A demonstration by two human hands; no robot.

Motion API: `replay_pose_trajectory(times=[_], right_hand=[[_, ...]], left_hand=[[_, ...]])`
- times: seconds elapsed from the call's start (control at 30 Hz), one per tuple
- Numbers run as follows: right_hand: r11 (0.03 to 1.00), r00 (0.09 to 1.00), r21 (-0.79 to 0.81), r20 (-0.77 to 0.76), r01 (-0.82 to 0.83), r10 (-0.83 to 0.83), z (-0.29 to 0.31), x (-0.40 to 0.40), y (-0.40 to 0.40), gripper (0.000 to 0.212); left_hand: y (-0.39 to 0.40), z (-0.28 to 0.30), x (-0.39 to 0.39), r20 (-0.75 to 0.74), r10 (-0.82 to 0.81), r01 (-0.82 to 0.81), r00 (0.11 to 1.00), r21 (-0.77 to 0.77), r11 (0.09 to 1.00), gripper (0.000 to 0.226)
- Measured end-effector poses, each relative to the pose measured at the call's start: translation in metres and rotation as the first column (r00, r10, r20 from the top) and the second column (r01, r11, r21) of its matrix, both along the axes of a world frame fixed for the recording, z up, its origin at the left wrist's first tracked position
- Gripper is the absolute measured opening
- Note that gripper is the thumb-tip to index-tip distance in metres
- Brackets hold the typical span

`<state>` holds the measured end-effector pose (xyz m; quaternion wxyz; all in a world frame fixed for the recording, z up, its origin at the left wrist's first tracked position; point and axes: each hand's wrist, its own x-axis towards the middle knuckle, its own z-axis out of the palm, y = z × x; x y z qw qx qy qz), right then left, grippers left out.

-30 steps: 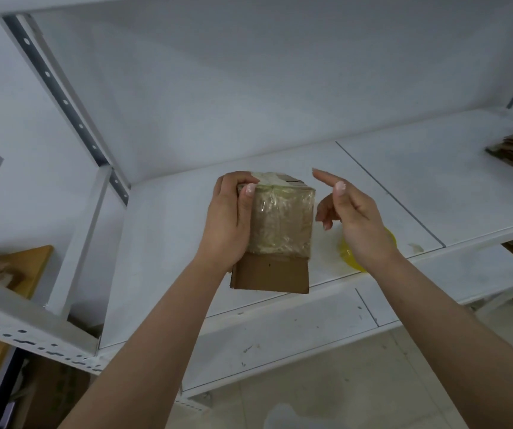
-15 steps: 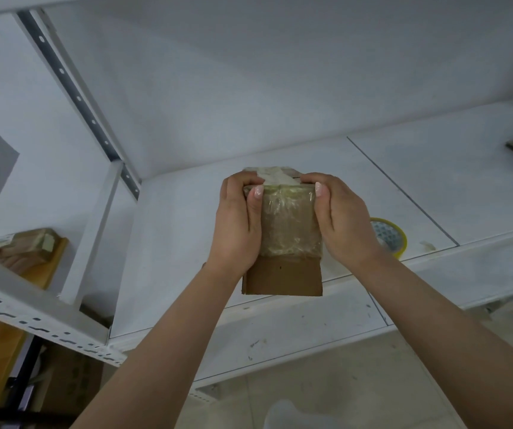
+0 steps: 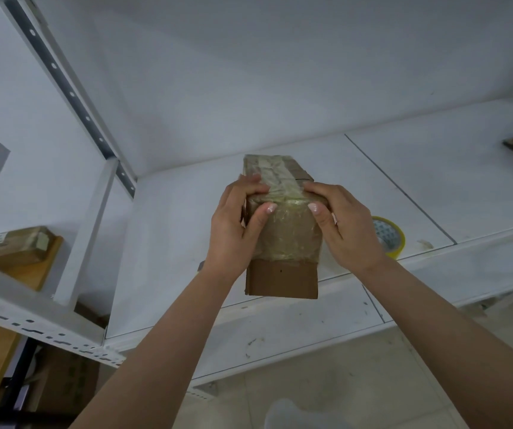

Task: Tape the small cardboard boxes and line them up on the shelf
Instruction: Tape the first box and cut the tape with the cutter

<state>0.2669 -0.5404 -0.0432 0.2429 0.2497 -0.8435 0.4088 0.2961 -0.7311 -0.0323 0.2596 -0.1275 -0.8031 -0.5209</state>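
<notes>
I hold the box [image 3: 281,230] in both hands above the front edge of the shelf [image 3: 168,243], not resting on it. My left hand [image 3: 233,226] grips its left side, thumb curled onto the near face and fingers [image 3: 250,185] hooked over the top edge. My right hand [image 3: 346,226] grips the right side the same way. Clear tape covers the top and the upper part of the near face; the bottom strip of cardboard is bare. The tape on the near face looks wrinkled, so I judge it may lift if I don't press it flat, and a loose edge could snag on the shelf as I slide the box in. The tape roll [image 3: 388,236] lies on the shelf just right of the box, behind my right wrist; swinging right could knock it off the edge. Another box [image 3: 12,244] sits well left of mine, beyond the post [image 3: 88,224], so lining up means carrying leftward without clipping that post.
</notes>
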Motion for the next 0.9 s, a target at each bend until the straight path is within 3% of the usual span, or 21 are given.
replay_pose_trajectory(times=[0.13, 0.27, 0.43, 0.57, 0.7, 0.8, 0.9], right_hand=[[0.993, 0.986, 0.101, 0.161, -0.054, 0.037, -0.02, 0.0, 0.003, 0.061], [0.951, 0.999, 0.308, 0.05, -0.026, 0.011, -0.036, 0.005, -0.002, 0.067], [0.927, 0.999, 0.374, -0.01, -0.035, 0.042, -0.06, 0.016, -0.007, 0.056], [0.919, 1.0, 0.393, 0.006, -0.025, 0.025, -0.071, 0.022, -0.016, 0.049], [0.908, 0.995, 0.409, 0.083, -0.086, 0.056, -0.062, 0.02, -0.014, 0.056], [0.894, 0.992, 0.433, 0.094, -0.112, 0.079, -0.06, 0.019, -0.003, 0.062], [0.9, 0.992, 0.416, 0.076, -0.127, 0.105, -0.063, 0.017, -0.005, 0.053]], left_hand=[[-0.006, -0.013, 0.002, 0.034, -0.036, 0.041, 0.999, -0.135, 0.99, 0.029], [-0.011, -0.027, 0.004, 0.142, -0.076, 0.117, 0.987, -0.306, 0.945, 0.045], [-0.012, -0.054, 0.013, 0.242, -0.037, 0.143, 0.97, -0.44, 0.886, 0.042], [-0.017, -0.074, 0.02, 0.268, -0.032, 0.14, 0.963, -0.393, 0.909, 0.043], [-0.023, -0.073, 0.017, 0.281, -0.02, 0.127, 0.959, -0.366, 0.922, 0.047], [-0.027, -0.072, 0.015, 0.308, -0.061, 0.189, 0.949, -0.406, 0.894, 0.052], [-0.031, -0.074, 0.015, 0.322, -0.114, 0.233, 0.94, -0.359, 0.904, 0.046]])
